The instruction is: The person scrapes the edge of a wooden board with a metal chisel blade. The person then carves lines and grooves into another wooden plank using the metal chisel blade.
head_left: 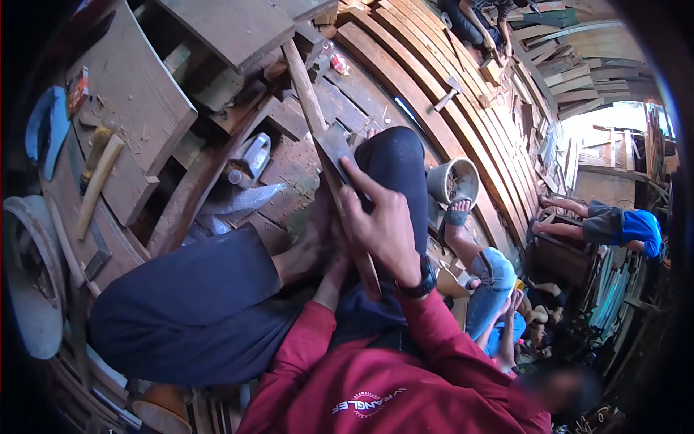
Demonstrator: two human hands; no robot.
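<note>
A long, narrow strip of wood [305,88] runs from the top middle down between my knees toward my lap. My right hand [383,220], with a dark watch on its wrist, is closed around it, the index finger stretched along a flat grey metal piece [333,147] that lies on the wood. Lower and to the left, my left hand [336,249] is in shadow beside the same strip, close to my foot, and its fingers are mostly hidden.
At left lie a hammer [99,186] and a blue object [48,132] near planks. A plastic jug [250,160] stands beyond my knee. Right of me are a bucket [453,181], a hatchet [448,94] on long boards and another person's leg [490,286]. More people sit or bend farther off.
</note>
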